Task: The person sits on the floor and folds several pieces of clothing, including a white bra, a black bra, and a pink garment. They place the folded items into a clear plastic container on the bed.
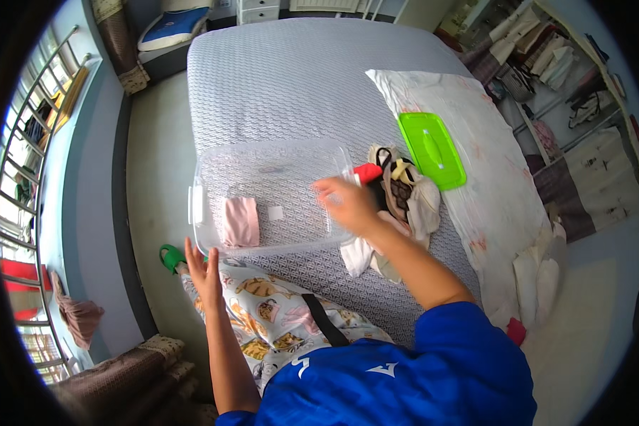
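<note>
A clear plastic storage box [197, 204] stands on the bed in front of me. Inside it, toward the left, lies a folded pink cloth [241, 222], with a small white square [275, 213] beside it. My left hand [206, 277] is by the box's near left corner, fingers spread and nothing in them; whether it touches the rim I cannot tell. Over the right part of the box hovers my right hand [349, 204], slightly blurred, its fingers apart and empty. Just right of the box is a loose heap of clothes [420, 202] in beige, black and white, with a red piece [368, 172] at its left edge.
A bright green lid [432, 150] lies beyond the heap, partly on a white sheet [476, 170]. Patterned grey bedding [284, 78] covers the bed. A barred window [32, 184] is at left, and open shelves of clothes [547, 64] stand at right.
</note>
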{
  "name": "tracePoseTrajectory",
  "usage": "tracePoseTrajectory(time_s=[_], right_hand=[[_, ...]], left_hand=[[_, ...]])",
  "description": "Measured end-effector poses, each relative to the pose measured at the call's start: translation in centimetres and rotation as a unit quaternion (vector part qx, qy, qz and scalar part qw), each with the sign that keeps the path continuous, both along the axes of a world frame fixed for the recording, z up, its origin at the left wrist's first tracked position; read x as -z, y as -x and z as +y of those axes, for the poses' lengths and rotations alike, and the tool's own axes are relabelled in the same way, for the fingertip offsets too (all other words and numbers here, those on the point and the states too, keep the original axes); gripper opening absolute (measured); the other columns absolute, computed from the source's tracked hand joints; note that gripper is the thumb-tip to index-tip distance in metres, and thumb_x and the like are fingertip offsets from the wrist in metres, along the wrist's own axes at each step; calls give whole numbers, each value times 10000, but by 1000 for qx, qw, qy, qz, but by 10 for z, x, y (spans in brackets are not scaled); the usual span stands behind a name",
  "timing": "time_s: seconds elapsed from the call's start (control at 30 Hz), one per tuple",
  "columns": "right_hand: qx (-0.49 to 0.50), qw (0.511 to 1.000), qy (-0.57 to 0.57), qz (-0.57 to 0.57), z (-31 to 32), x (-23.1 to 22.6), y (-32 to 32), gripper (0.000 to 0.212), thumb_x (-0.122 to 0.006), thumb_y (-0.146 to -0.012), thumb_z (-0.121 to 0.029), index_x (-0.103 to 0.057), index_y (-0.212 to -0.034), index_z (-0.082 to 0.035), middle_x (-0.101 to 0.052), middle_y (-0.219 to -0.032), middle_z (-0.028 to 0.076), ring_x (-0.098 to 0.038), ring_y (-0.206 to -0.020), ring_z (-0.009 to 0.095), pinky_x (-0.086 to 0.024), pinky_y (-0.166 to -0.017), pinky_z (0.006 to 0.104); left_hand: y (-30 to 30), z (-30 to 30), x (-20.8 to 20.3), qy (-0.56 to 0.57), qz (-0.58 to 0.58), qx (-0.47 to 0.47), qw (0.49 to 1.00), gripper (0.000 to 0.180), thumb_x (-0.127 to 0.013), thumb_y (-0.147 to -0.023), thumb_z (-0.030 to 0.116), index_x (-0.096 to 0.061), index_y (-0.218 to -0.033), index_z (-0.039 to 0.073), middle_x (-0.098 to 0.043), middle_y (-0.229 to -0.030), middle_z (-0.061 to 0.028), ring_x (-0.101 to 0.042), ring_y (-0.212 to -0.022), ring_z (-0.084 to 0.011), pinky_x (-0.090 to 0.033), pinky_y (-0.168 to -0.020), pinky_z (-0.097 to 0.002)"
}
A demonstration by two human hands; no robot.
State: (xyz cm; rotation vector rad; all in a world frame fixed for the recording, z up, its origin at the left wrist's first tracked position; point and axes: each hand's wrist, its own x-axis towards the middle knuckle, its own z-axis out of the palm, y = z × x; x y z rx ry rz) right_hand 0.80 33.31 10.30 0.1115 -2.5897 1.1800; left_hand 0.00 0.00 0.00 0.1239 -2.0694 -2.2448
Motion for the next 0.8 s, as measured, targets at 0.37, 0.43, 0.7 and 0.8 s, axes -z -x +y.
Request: tracePoseTrajectory(time_s=[0.37, 0.43, 0.7, 0.8], right_hand=[[389, 884, -202, -165, 224, 143, -152, 682, -745, -717, -335, -492, -1262, -11, -515, -1273, 232, -491, -1180, 374, -396, -991, 421], [408, 877, -223, -118, 206, 139, -148, 743, -758, -698, -333, -460, -1299, -13, -460, -1331, 241, -428, -1243, 391, -352, -1034, 430], [427, 859, -171, -225, 217, 149, -128, 718, -753, -686, -233, -458, -1317, -61, -523, -1267, 221, -516, -1152, 378, -418, -963, 432], [490, 822, -188, -222, 264, 139, -147, 305, -647, -781, -230, -618, -983, -4, -639, -981, 227, -609, -915, 414, -481, -800, 475]], left_hand=[[-46, -1, -9, -39, -71, 50, 995, 551, -600, -886, 34, -389, -1396, 51, -515, -1269, -128, -532, -1027, -117, -438, -903, -258], [-51, -8, -7, -37, -82, 75, 993, 526, -600, -883, 32, -418, -1377, 44, -534, -1244, -122, -539, -1008, -116, -439, -902, -257], [-69, -27, -5, 9, -105, 124, 987, 483, -612, -882, 59, -456, -1336, 6, -577, -1207, -133, -567, -1046, -158, -444, -917, -281], [-74, -32, 3, 19, -110, 125, 986, 439, -616, -876, 68, -494, -1290, -15, -603, -1174, -146, -582, -1045, -167, -453, -908, -280]])
